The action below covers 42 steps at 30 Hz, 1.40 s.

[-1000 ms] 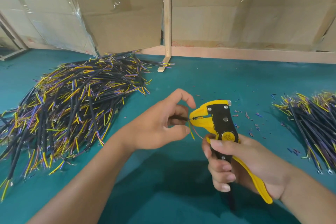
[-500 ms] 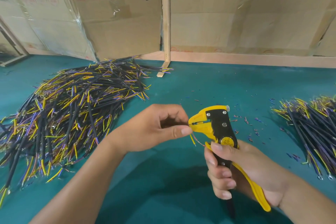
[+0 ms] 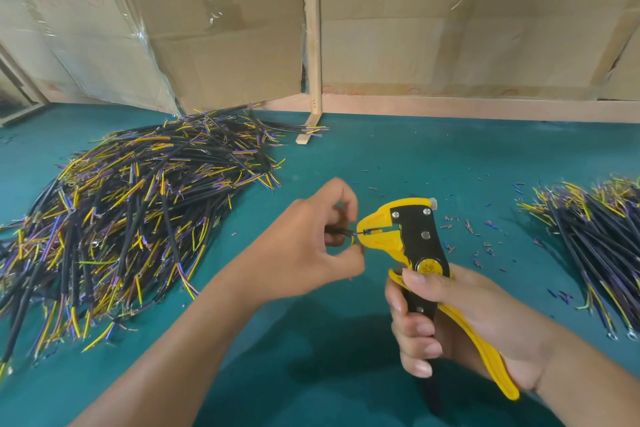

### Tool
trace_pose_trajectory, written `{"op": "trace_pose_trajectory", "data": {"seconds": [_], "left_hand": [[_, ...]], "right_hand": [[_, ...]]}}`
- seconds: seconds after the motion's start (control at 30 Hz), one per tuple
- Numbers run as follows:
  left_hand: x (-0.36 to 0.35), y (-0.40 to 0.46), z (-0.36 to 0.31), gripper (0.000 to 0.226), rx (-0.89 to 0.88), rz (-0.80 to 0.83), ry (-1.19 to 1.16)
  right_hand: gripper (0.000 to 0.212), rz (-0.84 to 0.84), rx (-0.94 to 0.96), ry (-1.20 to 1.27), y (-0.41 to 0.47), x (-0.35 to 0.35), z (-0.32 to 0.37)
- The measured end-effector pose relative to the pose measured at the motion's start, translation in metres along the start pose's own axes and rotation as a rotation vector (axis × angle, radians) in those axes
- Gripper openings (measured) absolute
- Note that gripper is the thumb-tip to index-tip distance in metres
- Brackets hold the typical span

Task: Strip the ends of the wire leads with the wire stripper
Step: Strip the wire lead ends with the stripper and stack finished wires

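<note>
My left hand (image 3: 308, 246) pinches a short black wire lead (image 3: 341, 230) and holds its thin coloured end in the jaws of the wire stripper (image 3: 408, 239). The stripper is yellow and black, with its jaws pointing left. My right hand (image 3: 460, 319) grips its handles from below, thumb resting near the yellow pivot disc. Most of the lead is hidden inside my left fist.
A big heap of black leads (image 3: 121, 225) with yellow and purple ends covers the left of the teal table (image 3: 415, 163). A smaller bundle of leads (image 3: 595, 239) lies at the right edge. Bits of stripped insulation (image 3: 481, 236) are scattered between. Cardboard boxes (image 3: 450, 28) stand behind.
My left hand has shifted its fingers on the lead and now holds the wire's end in the stripper's jaws. The stripper and my right hand have stayed about where they were.
</note>
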<state>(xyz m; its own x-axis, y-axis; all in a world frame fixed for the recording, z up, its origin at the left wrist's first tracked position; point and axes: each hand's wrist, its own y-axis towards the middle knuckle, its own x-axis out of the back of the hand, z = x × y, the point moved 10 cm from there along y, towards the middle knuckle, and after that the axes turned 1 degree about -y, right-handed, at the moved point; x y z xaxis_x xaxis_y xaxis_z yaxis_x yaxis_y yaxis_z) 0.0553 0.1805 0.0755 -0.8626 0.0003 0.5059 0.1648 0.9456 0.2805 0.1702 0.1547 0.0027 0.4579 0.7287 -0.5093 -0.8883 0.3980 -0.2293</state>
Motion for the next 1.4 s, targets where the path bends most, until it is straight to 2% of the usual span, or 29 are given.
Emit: {"op": "trace_pose_trajectory", "data": {"seconds": [0.3,0.5,0.63,0.73,0.97,1.23,1.4], "left_hand": [[-0.007,-0.001,0.005,0.037,0.043,0.063,-0.033],[-0.006,0.0,0.005,0.038,0.025,0.057,-0.043],[-0.006,-0.004,0.0,0.038,-0.014,0.114,-0.046],[0.0,-0.006,-0.005,0.029,-0.048,0.155,-0.082],[0.011,-0.003,-0.001,0.022,-0.088,0.104,0.075],[0.015,-0.002,0.004,0.027,-0.104,0.113,0.12],[0.015,-0.002,0.008,0.021,-0.083,0.134,0.079]], "right_hand": [[0.04,0.046,-0.011,0.055,0.001,-0.008,-0.003],[0.041,-0.031,-0.002,-0.014,0.001,-0.002,-0.004],[0.045,-0.056,0.027,-0.042,0.0,-0.002,-0.002],[0.05,-0.102,0.05,-0.057,0.0,0.0,0.0],[0.053,-0.259,0.07,-0.105,-0.003,0.015,0.003],[0.052,-0.297,0.073,-0.165,-0.004,0.017,0.005],[0.05,-0.308,0.063,-0.182,-0.005,0.015,0.005]]}}
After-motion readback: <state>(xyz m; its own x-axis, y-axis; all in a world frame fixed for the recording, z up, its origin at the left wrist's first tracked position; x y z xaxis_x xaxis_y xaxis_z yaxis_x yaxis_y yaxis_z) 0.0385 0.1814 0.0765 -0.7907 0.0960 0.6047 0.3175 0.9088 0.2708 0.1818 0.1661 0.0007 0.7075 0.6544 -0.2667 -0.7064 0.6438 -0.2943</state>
